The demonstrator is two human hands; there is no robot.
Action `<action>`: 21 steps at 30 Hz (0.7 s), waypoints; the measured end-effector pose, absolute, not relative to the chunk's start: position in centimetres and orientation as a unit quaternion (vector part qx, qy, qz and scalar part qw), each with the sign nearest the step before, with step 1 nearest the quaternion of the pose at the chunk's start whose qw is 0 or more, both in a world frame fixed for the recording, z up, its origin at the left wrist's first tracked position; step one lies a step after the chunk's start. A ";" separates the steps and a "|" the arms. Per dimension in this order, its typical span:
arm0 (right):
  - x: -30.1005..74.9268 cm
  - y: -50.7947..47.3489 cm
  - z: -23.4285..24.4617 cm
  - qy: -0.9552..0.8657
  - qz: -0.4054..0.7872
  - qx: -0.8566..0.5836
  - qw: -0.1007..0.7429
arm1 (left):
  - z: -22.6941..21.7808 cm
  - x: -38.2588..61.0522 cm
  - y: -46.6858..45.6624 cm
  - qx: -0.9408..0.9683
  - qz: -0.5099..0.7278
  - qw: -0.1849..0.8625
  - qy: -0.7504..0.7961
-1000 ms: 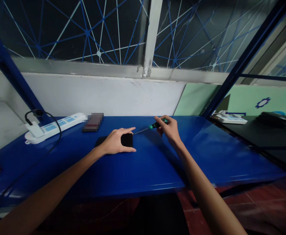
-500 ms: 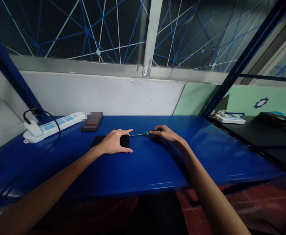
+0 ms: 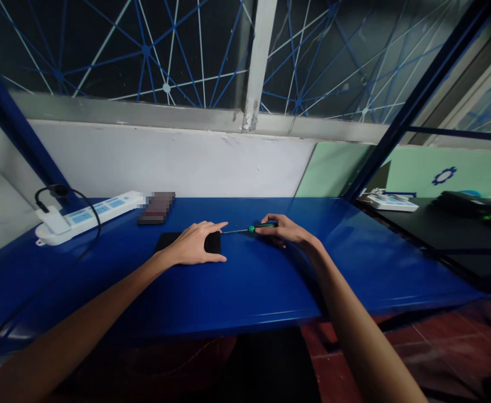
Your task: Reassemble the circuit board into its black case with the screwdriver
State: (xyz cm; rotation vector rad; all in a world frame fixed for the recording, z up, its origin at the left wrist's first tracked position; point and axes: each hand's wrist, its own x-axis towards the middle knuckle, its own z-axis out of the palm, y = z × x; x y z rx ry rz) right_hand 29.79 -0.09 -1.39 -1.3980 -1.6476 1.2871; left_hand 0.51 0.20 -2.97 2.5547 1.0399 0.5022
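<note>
A flat black rectangular object [image 3: 213, 243] lies on the blue table [image 3: 245, 291]. My left hand [image 3: 192, 243] is laid over it, thumb along the near edge and forefinger along the far edge, gripping it against the table; the palm hides its middle. In my right hand [image 3: 285, 229] is a screwdriver [image 3: 252, 229] with a green and black handle, pinched between thumb and fingers. Its thin metal shaft points left, almost level, and the tip meets the right edge of the black object. The exact contact is too small to make out.
At the back left stands a white power strip [image 3: 88, 215] with a plug and a black cable [image 3: 99, 221] running down the table's left side. Beside it rests a dark pixelated slab [image 3: 157, 208]. Tiny dark specks [image 3: 235, 226] lie just beyond the screwdriver shaft.
The camera view has shifted slightly. More of the screwdriver's green handle shows as my right-hand fingers have changed position a little; my left hand keeps its place on the black object.
</note>
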 end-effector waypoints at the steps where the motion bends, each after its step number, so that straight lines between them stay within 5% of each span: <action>1: 29.8 0.0 -1.4 -0.633 0.472 -0.529 0.310 | -3.0 0.5 0.2 0.898 0.174 0.168 0.367; 21: 29.8 0.8 -2.2 -0.668 0.365 -0.572 0.306 | -2.8 0.6 0.1 0.901 0.162 0.164 0.367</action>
